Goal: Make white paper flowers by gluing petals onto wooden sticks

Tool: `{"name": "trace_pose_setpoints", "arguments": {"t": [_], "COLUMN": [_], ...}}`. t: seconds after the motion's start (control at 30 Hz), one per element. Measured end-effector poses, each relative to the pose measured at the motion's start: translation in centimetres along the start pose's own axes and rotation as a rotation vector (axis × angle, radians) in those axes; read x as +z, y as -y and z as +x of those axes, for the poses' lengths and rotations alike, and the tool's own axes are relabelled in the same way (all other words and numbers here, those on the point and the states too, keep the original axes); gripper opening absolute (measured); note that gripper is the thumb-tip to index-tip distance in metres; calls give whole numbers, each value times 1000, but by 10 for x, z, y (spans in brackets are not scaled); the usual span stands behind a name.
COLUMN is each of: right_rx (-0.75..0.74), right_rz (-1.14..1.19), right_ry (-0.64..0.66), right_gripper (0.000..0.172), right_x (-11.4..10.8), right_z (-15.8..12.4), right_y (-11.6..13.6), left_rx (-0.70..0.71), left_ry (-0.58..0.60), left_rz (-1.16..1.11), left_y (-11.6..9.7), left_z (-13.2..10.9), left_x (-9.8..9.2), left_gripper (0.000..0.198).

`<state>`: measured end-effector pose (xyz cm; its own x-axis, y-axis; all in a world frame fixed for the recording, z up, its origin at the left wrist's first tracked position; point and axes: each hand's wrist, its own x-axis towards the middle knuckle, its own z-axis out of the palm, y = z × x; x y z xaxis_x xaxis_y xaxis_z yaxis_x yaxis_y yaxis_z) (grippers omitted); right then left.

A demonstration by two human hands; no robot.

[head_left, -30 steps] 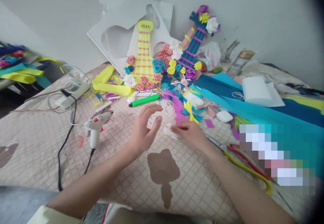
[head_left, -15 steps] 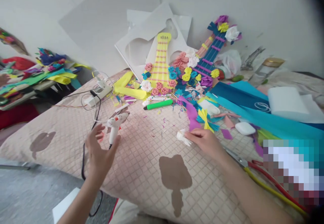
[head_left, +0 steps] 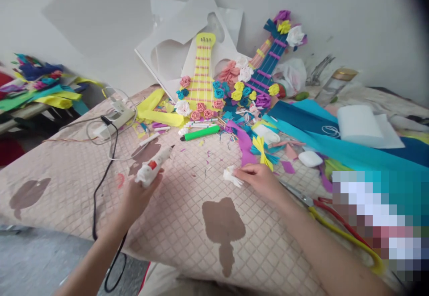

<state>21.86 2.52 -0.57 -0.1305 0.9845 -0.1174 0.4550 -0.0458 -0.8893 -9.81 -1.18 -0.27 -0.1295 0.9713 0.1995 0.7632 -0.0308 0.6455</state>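
My left hand [head_left: 142,195] is wrapped round the handle of a white glue gun [head_left: 149,171], whose dark nozzle points up and to the right. A black cord trails from it toward the table's front edge. In a pinch, my right hand [head_left: 258,177] holds a small white crepe-paper piece [head_left: 232,175] with a fringed end, low over the table cover. A yellow paper bow [head_left: 262,152] and a purple paper strip [head_left: 246,146] lie just beyond that hand. Scissors [head_left: 310,201] with red and yellow handles lie partly behind my right forearm.
A yellow paper guitar [head_left: 203,77] with paper flowers leans at the back, beside a blue one [head_left: 271,61]. A green marker [head_left: 201,133] lies before them. A power strip [head_left: 115,122] sits at left, blue paper sheets [head_left: 301,122] at right.
My left hand has closed on the glue gun and lifted it, tilting it toward the right. My right hand keeps its pinch on the white paper piece. The whole view has shifted slightly.
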Motion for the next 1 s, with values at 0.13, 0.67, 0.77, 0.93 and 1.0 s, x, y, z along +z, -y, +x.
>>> {"name": "trace_pose_setpoints", "arguments": {"t": [0.13, 0.67, 0.77, 0.93, 1.0], "right_rx": [31, 4, 16, 28, 16], "right_rz": [12, -50, -52, -51, -57], "right_ry": [-15, 11, 11, 16, 15], "right_gripper": [28, 27, 26, 24, 24], "right_x": [1, 1, 1, 1, 1], "right_z": [-1, -1, -2, -2, -1], "right_y": [2, 4, 5, 6, 4], "left_rx": [286, 672, 672, 685, 682], "left_ry": [136, 371, 385, 394, 398], "left_rz": [-4, 158, 157, 167, 180], "left_y": [-32, -50, -51, -49, -49], "left_z": [-26, -28, -28, -27, -28], "left_x": [7, 44, 45, 47, 47], "left_gripper": [10, 20, 19, 17, 18]}}
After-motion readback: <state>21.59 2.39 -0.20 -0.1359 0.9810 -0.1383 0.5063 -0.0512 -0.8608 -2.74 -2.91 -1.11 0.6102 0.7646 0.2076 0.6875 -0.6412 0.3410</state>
